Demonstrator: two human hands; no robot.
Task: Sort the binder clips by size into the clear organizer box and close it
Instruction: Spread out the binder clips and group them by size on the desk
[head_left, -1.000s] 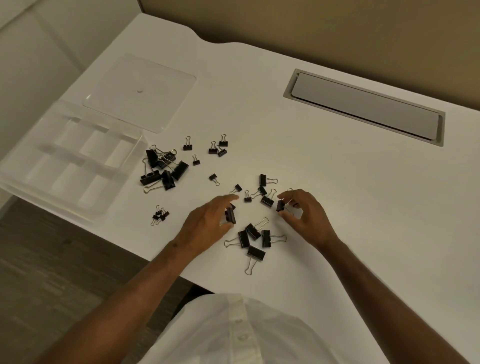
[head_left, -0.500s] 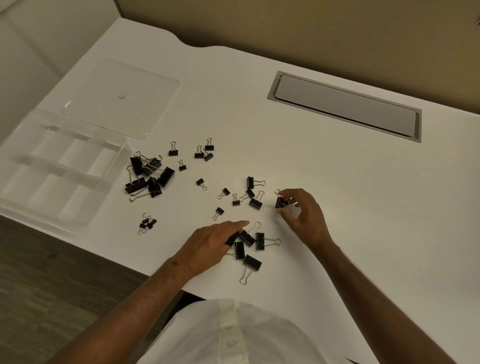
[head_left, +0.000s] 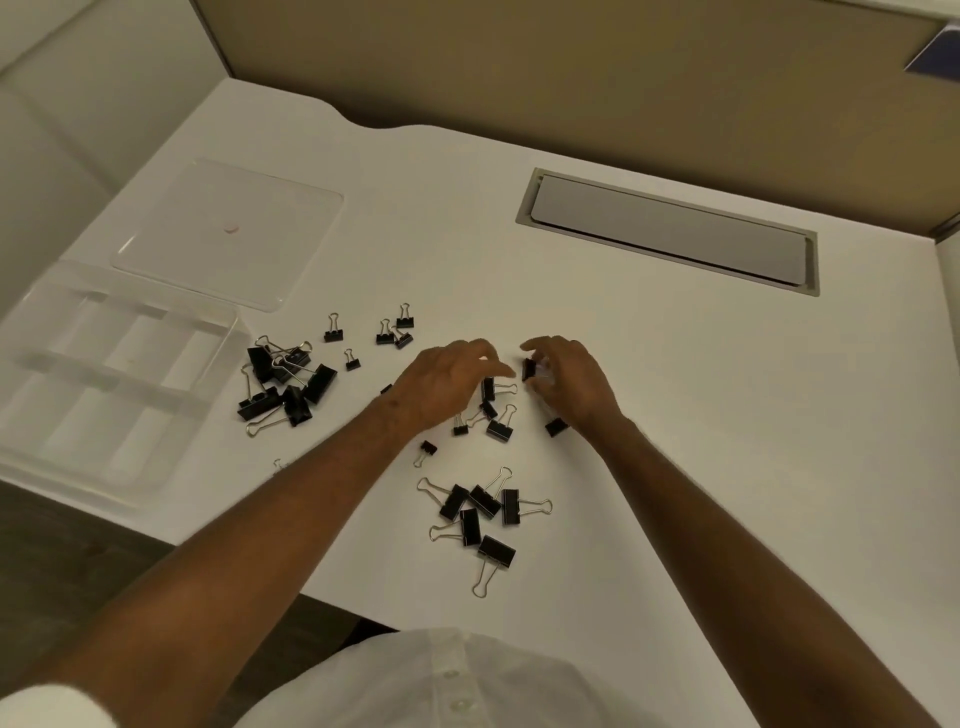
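Black binder clips of three sizes lie scattered on the white desk. A pile of large clips (head_left: 291, 387) sits beside the clear organizer box (head_left: 31, 447), which is open with empty compartments at the left edge. Medium clips (head_left: 483, 512) are grouped near the front. Small clips (head_left: 396, 332) lie farther back. My right hand (head_left: 569, 382) pinches a medium clip (head_left: 529, 369) at its fingertips. My left hand (head_left: 444, 382) hovers palm down over loose clips, its fingertips at another clip (head_left: 488, 388) on the desk.
The clear lid (head_left: 234, 234) lies flat behind the box. A grey cable hatch (head_left: 670, 234) is set into the desk at the back right. A tan partition wall rises behind the desk. The desk's front edge runs close to my body.
My left hand has left the medium group near the front and moved back and right toward the loose clips. My right hand keeps its pinched clip. The view shifted.
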